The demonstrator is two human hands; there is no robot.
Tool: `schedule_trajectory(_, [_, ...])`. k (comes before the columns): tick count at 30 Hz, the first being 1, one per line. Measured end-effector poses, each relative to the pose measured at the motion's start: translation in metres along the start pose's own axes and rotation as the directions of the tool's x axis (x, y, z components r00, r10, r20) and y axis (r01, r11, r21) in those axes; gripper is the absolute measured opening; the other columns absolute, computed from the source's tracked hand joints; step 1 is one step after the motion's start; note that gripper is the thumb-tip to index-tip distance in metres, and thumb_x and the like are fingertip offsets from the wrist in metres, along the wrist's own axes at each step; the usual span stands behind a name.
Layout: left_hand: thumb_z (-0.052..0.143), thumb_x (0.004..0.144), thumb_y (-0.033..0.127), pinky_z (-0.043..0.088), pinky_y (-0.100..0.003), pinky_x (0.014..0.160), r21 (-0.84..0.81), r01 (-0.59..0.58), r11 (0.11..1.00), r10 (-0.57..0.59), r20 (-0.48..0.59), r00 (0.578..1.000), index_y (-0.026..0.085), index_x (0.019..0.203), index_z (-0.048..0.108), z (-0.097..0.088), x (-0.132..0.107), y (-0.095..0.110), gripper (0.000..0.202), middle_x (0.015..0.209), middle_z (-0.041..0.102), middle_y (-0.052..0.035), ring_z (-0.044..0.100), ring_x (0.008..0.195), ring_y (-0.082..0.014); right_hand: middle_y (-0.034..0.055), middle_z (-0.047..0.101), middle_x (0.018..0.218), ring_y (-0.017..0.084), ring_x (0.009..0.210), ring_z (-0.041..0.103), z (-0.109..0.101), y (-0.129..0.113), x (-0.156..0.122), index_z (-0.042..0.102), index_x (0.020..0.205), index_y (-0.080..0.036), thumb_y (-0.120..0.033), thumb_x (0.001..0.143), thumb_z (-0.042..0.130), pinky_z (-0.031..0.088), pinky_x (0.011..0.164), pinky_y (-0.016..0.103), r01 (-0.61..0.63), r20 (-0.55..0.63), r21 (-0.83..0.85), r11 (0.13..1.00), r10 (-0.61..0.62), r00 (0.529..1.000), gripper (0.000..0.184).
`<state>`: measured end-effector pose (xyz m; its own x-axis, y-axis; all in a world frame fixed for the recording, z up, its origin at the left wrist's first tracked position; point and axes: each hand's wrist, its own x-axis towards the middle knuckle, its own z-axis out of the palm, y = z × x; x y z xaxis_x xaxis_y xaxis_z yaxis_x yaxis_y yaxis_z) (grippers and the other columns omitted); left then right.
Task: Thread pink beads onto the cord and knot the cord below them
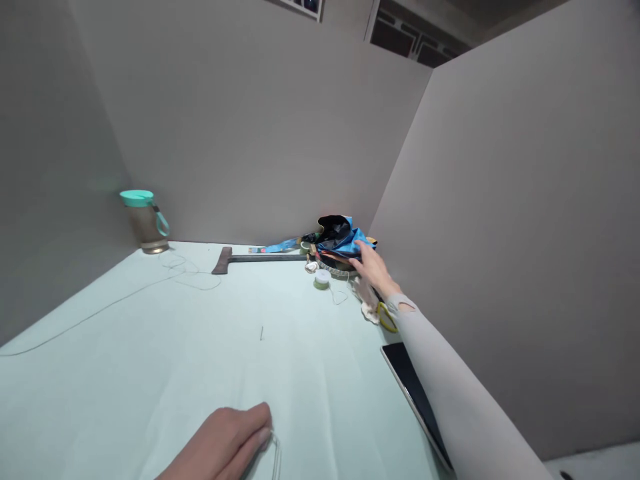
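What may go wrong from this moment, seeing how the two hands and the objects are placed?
The thin pin-like piece lies loose on the pale tabletop; a hand passing over it might get pricked or knock it away.

The axe has its handle running up to the pile where the right hand is, so pulling at the blue package might shift it.

The left hand pinches a thin white cord, which might tangle if tugged.

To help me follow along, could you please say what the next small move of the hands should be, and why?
The right hand should probably close gently on the blue-and-black bundle, since it reaches there open, while the left hand is occupied, pinching a thin strand.
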<state>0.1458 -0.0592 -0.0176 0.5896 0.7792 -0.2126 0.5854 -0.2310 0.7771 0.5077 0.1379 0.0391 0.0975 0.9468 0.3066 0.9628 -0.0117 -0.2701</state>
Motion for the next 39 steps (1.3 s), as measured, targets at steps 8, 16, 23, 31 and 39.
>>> schedule_trajectory(8, [0.035, 0.099, 0.052, 0.034, -0.029, 0.068, -0.18, -0.076, 0.981, 0.075, -0.015, 0.997, 0.022, 0.076, 0.046, -0.012, 0.004, 0.0, 0.04, 0.074, 0.044, 0.0026, 0.04, 0.072, -0.0171, 0.0128, 0.056, 0.135, 0.024, 0.116, 0.058, -0.02, -0.037, -0.056, 0.053, 0.132, -0.016, -0.03, 0.1, 0.047, 0.048, 0.1, 0.043, -0.006, -0.056, 0.365, 0.931, 0.029, 0.998, 0.036])
schedule_trajectory(16, [0.046, 0.095, 0.055, 0.021, -0.029, 0.057, -0.395, -0.07, 0.916, 0.035, -0.097, 0.995, 0.02, 0.078, 0.052, -0.015, 0.002, 0.004, 0.039, 0.061, 0.033, 0.0074, 0.026, 0.058, -0.0137, 0.0086, 0.068, 0.118, 0.016, 0.1, 0.068, 0.007, -0.114, -0.174, 0.055, 0.129, -0.018, -0.035, 0.1, 0.039, 0.055, 0.083, 0.027, 0.086, 0.21, 0.705, 0.704, -0.322, 0.923, 0.038])
schedule_trajectory(23, [0.051, 0.093, 0.052, 0.024, -0.028, 0.057, -0.508, -0.084, 0.857, 0.007, -0.151, 0.989, 0.019, 0.076, 0.055, -0.014, 0.007, 0.0, 0.037, 0.051, 0.04, 0.0069, 0.03, 0.054, -0.0123, 0.0076, 0.065, 0.119, 0.022, 0.104, 0.061, 0.029, -0.124, -0.206, 0.056, 0.127, -0.025, -0.024, 0.096, 0.055, 0.048, 0.095, 0.04, 0.279, 0.154, 0.618, 0.735, -0.462, 0.873, 0.031])
schedule_trajectory(31, [0.055, 0.093, 0.048, 0.018, -0.027, 0.051, -0.604, -0.076, 0.793, -0.019, -0.15, 0.989, 0.017, 0.078, 0.058, -0.017, -0.002, 0.005, 0.035, 0.051, 0.034, 0.0081, 0.023, 0.051, -0.0094, 0.0123, 0.062, 0.118, 0.03, 0.108, 0.056, 0.025, -0.122, -0.211, 0.059, 0.114, -0.019, -0.033, 0.094, 0.065, 0.046, 0.095, 0.049, 0.513, 0.219, 0.213, 0.831, -0.552, 0.804, 0.025])
schedule_trajectory(39, [0.054, 0.095, 0.045, 0.019, -0.026, 0.051, -0.555, -0.099, 0.826, -0.009, -0.189, 0.982, 0.017, 0.078, 0.061, -0.018, -0.005, 0.009, 0.033, 0.051, 0.036, 0.0073, 0.026, 0.05, -0.0091, 0.0049, 0.059, 0.097, 0.017, 0.078, 0.058, 0.016, -0.113, -0.212, 0.056, 0.097, -0.021, -0.039, 0.1, 0.054, 0.044, 0.071, 0.033, 0.3, 0.384, 0.319, 0.899, -0.412, 0.826, 0.018])
